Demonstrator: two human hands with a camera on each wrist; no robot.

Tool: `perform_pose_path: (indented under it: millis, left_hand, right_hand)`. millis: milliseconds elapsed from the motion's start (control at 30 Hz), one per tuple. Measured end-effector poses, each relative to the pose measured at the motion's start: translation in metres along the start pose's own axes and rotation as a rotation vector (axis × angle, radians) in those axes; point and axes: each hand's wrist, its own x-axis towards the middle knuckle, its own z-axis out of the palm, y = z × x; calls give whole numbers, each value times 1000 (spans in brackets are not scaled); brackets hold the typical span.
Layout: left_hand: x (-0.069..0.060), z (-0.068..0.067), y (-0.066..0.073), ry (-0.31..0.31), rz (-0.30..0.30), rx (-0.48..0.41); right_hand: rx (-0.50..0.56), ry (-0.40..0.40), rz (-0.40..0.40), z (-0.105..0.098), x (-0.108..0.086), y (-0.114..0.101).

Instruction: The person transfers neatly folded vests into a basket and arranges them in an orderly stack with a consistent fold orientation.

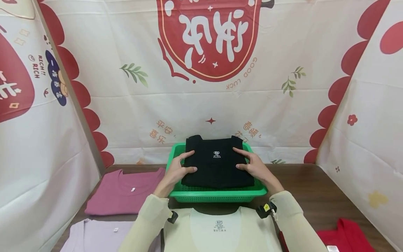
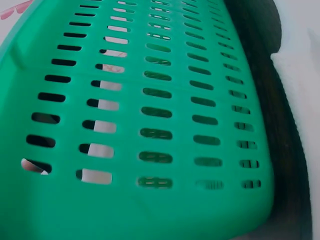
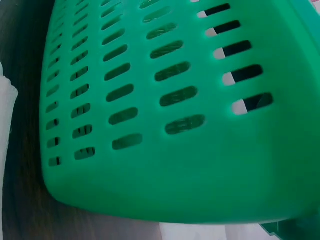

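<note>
A folded black shirt (image 1: 217, 171) with small white neck printing lies over the green basket (image 1: 220, 194) in the head view. Its far edge stands above the back rim. My left hand (image 1: 177, 171) holds the shirt's left side, thumb and a finger on top. On the right side my right hand (image 1: 255, 168) holds it the same way. The other fingers are mostly hidden. Slotted walls of the basket (image 2: 125, 215) fill the left wrist view. The right wrist view likewise shows the basket (image 3: 175, 190) close up, with neither hand visible there.
Left on the dark wooden table (image 1: 302, 196) lie a folded pink shirt (image 1: 126, 196) and a lavender one (image 1: 104, 234). A beige shirt (image 1: 176, 231) lies in front of the basket. Red fabric (image 1: 349, 234) is at the near right. Printed cloth (image 1: 189, 101) hangs behind.
</note>
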Motion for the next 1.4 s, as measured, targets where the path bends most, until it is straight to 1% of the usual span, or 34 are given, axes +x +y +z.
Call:
perform_pose_path:
  millis: [200,300,400,533,700,800,967,1167,1400]
  left_hand:
    - [-2,1,0,-12,-8,-20]
    - [-4,-1,-1,-13,-2,-38]
    - [-6,-3,-1,-10,3,-33]
    - [-10,-6,-2,-17,4,20]
    - [-13,-3,-3,-28,9,50]
    - [-11,-2,-3,-39,21,26]
    - [-7,-2,0,-61,36,-5]
    - [-7,-1,3,-74,28,14]
    - [-4,2,2,-83,34,52]
  right_hand:
    - [-27,-15,16,0,-2,-1]
    - [-30,-17,11,1,-2,-2]
    - [-29,-21,11,4,-1,-2]
    - [-6,-23,29,9,-1,0]
    - [14,-13,47,11,-6,3]
    - [-19,-6,61,11,-7,4]
    - [-83,5,56,11,-5,2]
    - [-146,29,38,11,-4,-3]
    - [-153,48,44,9,-5,-4]
